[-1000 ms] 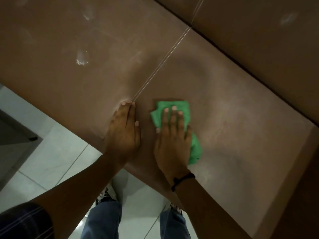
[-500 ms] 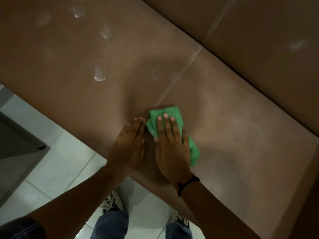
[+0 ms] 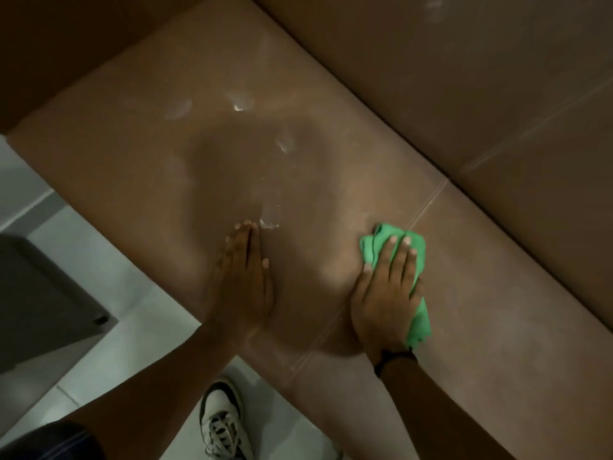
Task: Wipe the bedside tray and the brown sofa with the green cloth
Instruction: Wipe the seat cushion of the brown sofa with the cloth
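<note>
The brown sofa (image 3: 331, 134) fills most of the view, its seat running from upper left to lower right, with a stitched seam between two cushions. My right hand (image 3: 386, 290) lies flat on the green cloth (image 3: 414, 257), pressing it onto the seat right at the seam. My left hand (image 3: 243, 277) rests flat and bare on the left cushion near the front edge, fingers together. Several pale wet or shiny smears (image 3: 238, 102) mark the left cushion beyond my left hand. No bedside tray is in view.
The sofa backrest (image 3: 481, 78) rises at the upper right. A dark grey cabinet (image 3: 43, 303) stands on the pale tiled floor (image 3: 132, 293) at the left. My white sneaker (image 3: 222, 423) is close to the sofa's front edge.
The view has shifted, so more of the left cushion shows. My hands, side by side half a second ago, are now apart, left hand on the left cushion, cloth at the seam.
</note>
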Tool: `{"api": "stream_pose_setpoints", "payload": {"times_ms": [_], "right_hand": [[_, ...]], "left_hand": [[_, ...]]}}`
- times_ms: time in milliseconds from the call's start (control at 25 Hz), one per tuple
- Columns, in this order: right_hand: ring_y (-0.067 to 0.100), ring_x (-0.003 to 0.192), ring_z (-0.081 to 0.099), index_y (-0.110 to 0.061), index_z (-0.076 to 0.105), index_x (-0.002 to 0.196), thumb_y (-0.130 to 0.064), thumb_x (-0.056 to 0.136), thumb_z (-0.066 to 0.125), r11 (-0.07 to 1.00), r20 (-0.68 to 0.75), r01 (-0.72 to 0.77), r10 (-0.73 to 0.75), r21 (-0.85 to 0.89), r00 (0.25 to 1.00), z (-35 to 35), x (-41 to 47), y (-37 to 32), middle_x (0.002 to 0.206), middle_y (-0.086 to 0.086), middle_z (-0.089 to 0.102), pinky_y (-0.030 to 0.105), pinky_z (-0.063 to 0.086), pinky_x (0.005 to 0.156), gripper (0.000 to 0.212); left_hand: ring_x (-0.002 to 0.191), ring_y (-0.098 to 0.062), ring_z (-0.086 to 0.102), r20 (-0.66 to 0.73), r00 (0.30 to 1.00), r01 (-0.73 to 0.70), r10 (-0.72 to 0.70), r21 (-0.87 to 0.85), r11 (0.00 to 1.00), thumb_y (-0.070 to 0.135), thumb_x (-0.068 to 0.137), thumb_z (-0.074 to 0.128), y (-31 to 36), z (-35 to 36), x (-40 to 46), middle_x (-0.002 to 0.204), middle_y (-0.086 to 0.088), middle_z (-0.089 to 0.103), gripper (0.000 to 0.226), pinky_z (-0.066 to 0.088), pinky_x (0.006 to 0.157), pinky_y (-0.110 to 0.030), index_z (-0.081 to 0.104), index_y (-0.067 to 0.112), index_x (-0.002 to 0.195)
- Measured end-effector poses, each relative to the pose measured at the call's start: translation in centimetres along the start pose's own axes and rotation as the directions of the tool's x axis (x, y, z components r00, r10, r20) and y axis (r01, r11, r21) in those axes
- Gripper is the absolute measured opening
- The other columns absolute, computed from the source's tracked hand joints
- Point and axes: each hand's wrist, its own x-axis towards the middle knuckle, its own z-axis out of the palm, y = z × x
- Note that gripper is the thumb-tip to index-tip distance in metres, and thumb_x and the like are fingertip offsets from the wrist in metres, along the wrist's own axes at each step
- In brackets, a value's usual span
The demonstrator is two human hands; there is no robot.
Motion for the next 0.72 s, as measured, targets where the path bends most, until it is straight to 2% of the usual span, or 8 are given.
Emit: {"api": "stream_pose_setpoints", "payload": {"times_ms": [80,200,240,360,400,520,600,720], "right_hand": [[0.032,0.157,0.027,-0.009,0.019,0.166,-0.035,0.109,0.033,1.0,-0.005,0.001,-0.001,0.024,1.0,0.3,2.8,-4.0,0.172,0.015,0.025,0.057,0.034,0.116,0.065],[0.03,0.158,0.025,-0.01,0.021,0.166,-0.034,0.108,0.037,0.955,0.062,0.296,-0.295,-0.014,0.954,1.0,0.7,-4.3,0.173,0.012,0.024,0.055,0.031,0.118,0.065],[0.03,0.158,0.026,-0.01,0.022,0.166,-0.034,0.107,0.036,0.961,0.054,0.278,-0.276,-0.016,0.96,0.7,1.3,-4.0,0.173,0.012,0.025,0.057,0.033,0.118,0.065],[0.031,0.157,0.027,-0.01,0.023,0.165,-0.034,0.106,0.035,0.996,0.011,-0.068,0.067,0.056,0.998,0.7,5.7,-6.7,0.172,0.012,0.027,0.061,0.036,0.115,0.065],[0.03,0.158,0.026,-0.011,0.022,0.165,-0.034,0.106,0.035,0.997,0.042,-0.041,0.039,0.06,0.998,0.6,6.5,-8.6,0.172,0.011,0.027,0.06,0.034,0.116,0.065],[0.026,0.16,0.02,-0.012,0.021,0.166,-0.035,0.107,0.035,0.905,0.131,0.425,-0.425,0.035,0.895,0.7,3.1,-11.7,0.174,0.009,0.021,0.057,0.03,0.119,0.065],[0.026,0.16,0.022,-0.011,0.027,0.165,-0.04,0.109,0.03,0.835,0.194,0.548,-0.547,0.051,0.815,0.4,-0.2,-11.9,0.173,0.01,0.024,0.057,0.035,0.117,0.063],[0.027,0.158,0.028,-0.012,0.033,0.163,-0.044,0.109,0.028,0.76,0.189,0.645,-0.648,0.086,0.738,0.8,3.7,-15.0,0.171,0.008,0.031,0.058,0.037,0.117,0.063]], "left_hand": [[0.16,-0.04,0.026,-0.007,0.998,0.063,-0.063,0.022,0.998,0.029,0.111,0.03,0.1,0.2,0.5,0.173,-0.022,0.027,0.064,0.022,0.13,-0.05,0.022,0.002,0.168],[0.16,-0.039,0.028,0.008,0.999,0.048,-0.049,0.025,0.999,0.028,0.11,0.033,-0.1,-0.4,0.8,0.173,-0.021,0.029,0.064,0.025,0.129,-0.048,0.022,0.002,0.168],[0.158,-0.038,0.031,0.0,1.0,0.001,-0.001,0.043,0.999,0.026,0.109,0.037,-0.4,-0.8,1.0,0.171,-0.021,0.033,0.063,0.028,0.128,-0.048,0.026,0.001,0.166],[0.153,-0.036,0.038,-0.036,0.998,-0.041,0.045,0.102,0.994,0.024,0.107,0.047,-1.2,-1.3,1.4,0.168,-0.021,0.04,0.063,0.031,0.125,-0.044,0.033,-0.001,0.163],[0.153,-0.036,0.039,-0.045,0.998,-0.03,0.035,0.11,0.993,0.024,0.107,0.048,-1.3,-1.3,1.6,0.167,-0.021,0.041,0.063,0.028,0.126,-0.042,0.034,-0.002,0.163],[0.154,-0.035,0.039,-0.078,0.997,0.013,-0.001,0.155,0.988,0.025,0.107,0.047,-2.0,-1.6,2.7,0.166,-0.023,0.041,0.063,0.021,0.129,-0.039,0.035,-0.004,0.162],[0.155,-0.035,0.039,-0.078,0.997,0.021,-0.008,0.161,0.987,0.025,0.107,0.045,-2.6,-1.8,3.1,0.167,-0.023,0.04,0.062,0.019,0.131,-0.039,0.035,-0.004,0.162],[0.156,-0.035,0.038,-0.082,0.994,0.08,-0.067,0.159,0.984,0.024,0.108,0.042,-2.6,-1.9,3.2,0.167,-0.023,0.04,0.061,0.018,0.133,-0.039,0.037,-0.004,0.161]]}}
